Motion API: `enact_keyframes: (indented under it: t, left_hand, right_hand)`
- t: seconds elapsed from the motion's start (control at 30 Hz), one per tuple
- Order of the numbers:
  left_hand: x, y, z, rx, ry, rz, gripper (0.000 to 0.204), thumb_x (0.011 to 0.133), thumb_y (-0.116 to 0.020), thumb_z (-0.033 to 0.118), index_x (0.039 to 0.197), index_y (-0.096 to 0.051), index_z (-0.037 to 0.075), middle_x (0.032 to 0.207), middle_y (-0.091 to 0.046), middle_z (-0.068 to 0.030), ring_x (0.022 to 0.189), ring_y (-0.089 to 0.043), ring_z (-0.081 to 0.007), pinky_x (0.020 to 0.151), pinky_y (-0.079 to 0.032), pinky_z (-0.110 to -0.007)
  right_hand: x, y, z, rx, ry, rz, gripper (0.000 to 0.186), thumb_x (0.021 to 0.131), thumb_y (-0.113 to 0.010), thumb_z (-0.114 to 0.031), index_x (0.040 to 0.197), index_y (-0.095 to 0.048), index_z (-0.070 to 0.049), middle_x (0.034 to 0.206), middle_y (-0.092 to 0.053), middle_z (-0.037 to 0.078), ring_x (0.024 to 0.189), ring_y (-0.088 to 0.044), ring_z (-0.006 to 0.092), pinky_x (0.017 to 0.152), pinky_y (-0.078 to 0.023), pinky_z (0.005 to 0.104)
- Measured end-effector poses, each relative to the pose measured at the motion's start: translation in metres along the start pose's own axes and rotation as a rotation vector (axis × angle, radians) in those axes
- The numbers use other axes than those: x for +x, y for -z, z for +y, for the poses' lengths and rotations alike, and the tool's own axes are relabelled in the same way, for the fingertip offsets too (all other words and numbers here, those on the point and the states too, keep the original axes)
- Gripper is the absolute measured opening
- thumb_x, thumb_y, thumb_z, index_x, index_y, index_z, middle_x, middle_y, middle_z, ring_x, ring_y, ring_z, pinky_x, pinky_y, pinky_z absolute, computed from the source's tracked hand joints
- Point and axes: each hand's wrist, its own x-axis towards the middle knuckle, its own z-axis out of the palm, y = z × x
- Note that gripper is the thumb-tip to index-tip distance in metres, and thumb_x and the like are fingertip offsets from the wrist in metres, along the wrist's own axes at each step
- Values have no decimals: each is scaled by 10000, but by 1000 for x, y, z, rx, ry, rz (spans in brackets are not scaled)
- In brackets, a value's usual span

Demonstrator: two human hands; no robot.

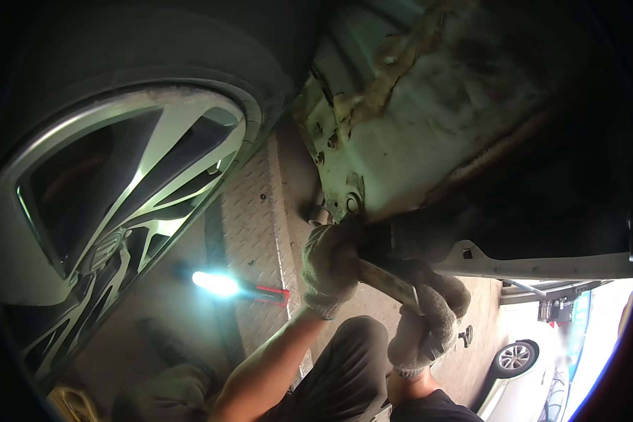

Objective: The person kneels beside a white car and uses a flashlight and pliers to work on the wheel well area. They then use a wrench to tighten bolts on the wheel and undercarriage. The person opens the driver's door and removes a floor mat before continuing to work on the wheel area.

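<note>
- Flat strip [390,281], one piece, worn and brownish, slants between two gloved hands just below the pale body panel of a vehicle, its upper end beside the left hand and its lower end at the right.
- Right hand [432,325], in a grey knit glove, is curled around the strip's lower end, gripping it.
- Left hand [330,271], gloved alike, is bent at the upper end; its fingers run into shadow, so I cannot tell whether they grasp the strip.
- Pale body panel [415,148], one, stained brown along its seams, stands above the hands; a dark hollow [513,225] opens beside it, its contents too dark to make out.
- Light-coloured ledge [541,265], one, runs along the hollow's lower side, with a single hole in its raised tab.
- Wheels, two: a large spoked wheel [144,165] near at left, and a small wheel [515,357] on a white car [524,401] at lower right.
- Work lamp [264,292], one, lit, with a red and black handle, lies near the patterned metal plate [253,232]; any lettering on it is too small to read.
- Emblem [107,247], one, marks the large wheel's centre.
</note>
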Motion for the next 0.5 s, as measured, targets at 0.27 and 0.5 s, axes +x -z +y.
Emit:
enact_keyframes:
  t: [0.27,0.5]
  left_hand:
    - [2,9,-4,21,49,-114,188,873,-553,81,1023,-637,5,918,-673,-165,810,-633,-368,734,-492,-441]
    - [-6,7,-17,14,72,-64,207,868,-572,94,1038,-631,-8,929,-670,-175,824,-633,-376,747,-497,-443]
  right_hand:
    - [-1,8,-5,-56,5,-21,288,801,-546,68,1061,-654,9,1145,-621,233,1047,-604,347,920,-485,421]
    - [6,9,-8,-139,31,-26,430,707,-579,152,1108,-658,19,1098,-640,231,985,-635,349,826,-536,396]
